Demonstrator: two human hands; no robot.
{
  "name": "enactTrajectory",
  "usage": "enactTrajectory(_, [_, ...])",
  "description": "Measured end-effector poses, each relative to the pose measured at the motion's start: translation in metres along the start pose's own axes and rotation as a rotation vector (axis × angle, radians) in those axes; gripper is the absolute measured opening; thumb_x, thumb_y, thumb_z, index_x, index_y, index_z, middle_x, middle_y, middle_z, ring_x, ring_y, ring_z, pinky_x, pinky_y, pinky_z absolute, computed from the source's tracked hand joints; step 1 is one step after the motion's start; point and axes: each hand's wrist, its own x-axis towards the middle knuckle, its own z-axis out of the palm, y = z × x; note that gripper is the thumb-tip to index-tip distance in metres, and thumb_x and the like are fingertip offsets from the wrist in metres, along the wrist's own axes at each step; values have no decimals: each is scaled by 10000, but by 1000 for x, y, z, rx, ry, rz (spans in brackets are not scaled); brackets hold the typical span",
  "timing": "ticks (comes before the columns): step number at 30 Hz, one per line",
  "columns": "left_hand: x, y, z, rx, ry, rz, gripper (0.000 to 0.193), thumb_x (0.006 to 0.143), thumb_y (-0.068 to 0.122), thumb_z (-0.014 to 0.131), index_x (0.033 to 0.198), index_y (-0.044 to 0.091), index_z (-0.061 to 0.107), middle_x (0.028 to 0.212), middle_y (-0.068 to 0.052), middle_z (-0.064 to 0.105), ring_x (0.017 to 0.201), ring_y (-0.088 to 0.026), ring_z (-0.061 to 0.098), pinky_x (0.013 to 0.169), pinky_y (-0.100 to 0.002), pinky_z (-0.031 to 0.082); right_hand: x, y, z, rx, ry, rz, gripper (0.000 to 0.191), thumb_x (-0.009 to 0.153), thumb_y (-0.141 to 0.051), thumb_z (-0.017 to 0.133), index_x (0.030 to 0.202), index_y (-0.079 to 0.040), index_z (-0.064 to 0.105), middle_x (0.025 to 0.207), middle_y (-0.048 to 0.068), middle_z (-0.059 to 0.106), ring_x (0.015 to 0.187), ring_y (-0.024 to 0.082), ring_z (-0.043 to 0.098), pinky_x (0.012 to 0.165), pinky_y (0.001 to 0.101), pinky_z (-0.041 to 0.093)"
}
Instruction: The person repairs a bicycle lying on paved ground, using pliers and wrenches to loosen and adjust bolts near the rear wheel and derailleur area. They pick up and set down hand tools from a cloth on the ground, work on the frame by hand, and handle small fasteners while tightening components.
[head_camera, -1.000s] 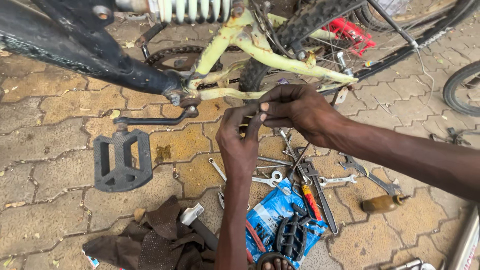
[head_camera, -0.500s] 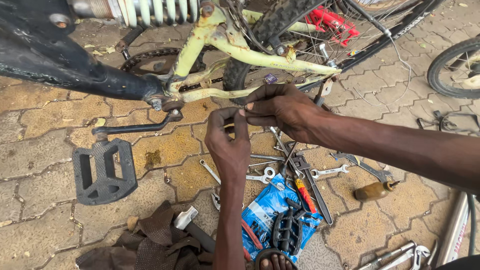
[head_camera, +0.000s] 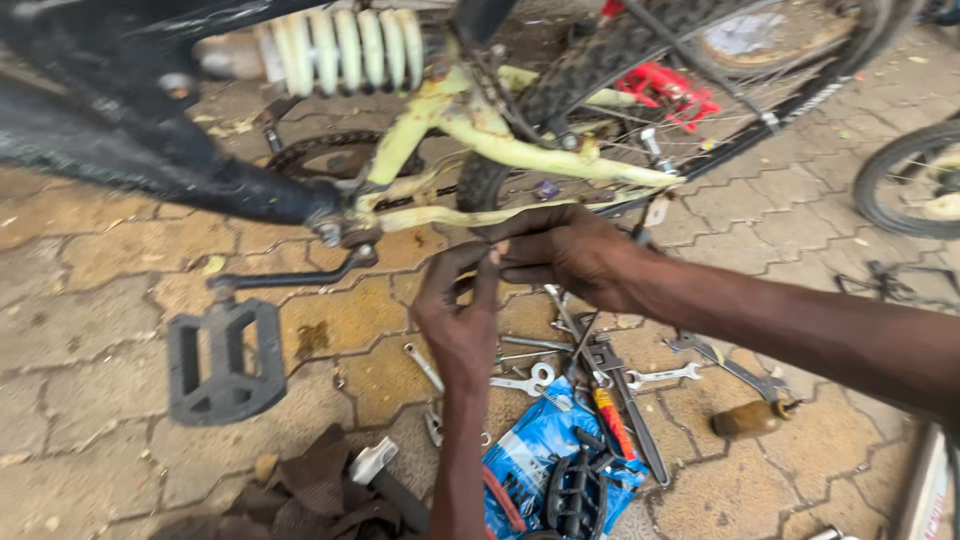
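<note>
Hands (head_camera: 500, 290) nearer, under bicycle frame (head_camera: 530, 155)

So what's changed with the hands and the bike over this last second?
Little. The left hand and right hand stay pressed together under the pale yellow bike frame, fingertips pinching something too small to make out. The view has drifted, so the pedal sits lower and further left in the picture. The spanners and blue bag lie where they were on the paving.
</note>
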Motion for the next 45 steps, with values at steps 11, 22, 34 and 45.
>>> enactTrajectory(11, [6, -4, 2, 190, -7, 65, 129, 920, -2, 677, 1037, 19, 727, 1027, -144, 758, 920, -288, 766, 794, -371, 602, 13, -2, -12, 33, -63, 29, 177, 896, -69, 685, 1063, -14, 707, 1004, 83, 744, 908, 204, 718, 825, 337, 617])
enactTrajectory(22, [17, -6, 1, -286, 15, -500, 226, 897, 118, 762, 1111, 45, 770, 975, -82, 782, 808, -159, 657, 657, -293, 502, 4, -24, 1, -88, -70, 14, 187, 873, -81, 736, 1052, -61, 686, 972, 63, 763, 926, 162, 734, 791, 290, 587])
enactTrajectory(34, [24, -7, 2, -182, 44, -148, 174, 951, 65, 709, 1110, 15, 759, 993, -84, 787, 903, -138, 717, 800, -277, 571, -4, -39, 17, -15, -15, 74, 224, 865, -75, 732, 1069, -71, 639, 933, 40, 745, 887, 157, 748, 774, 286, 604])
enactTrajectory(45, [89, -14, 47, -995, 310, -437, 217, 925, 1, 716, 1139, -33, 710, 1051, -210, 760, 923, -271, 746, 792, -349, 629, -26, -113, 19, -1106, 379, -1215, 265, 1053, -92, 624, 1292, 16, 659, 1063, 164, 742, 889, 168, 720, 768, 326, 585])
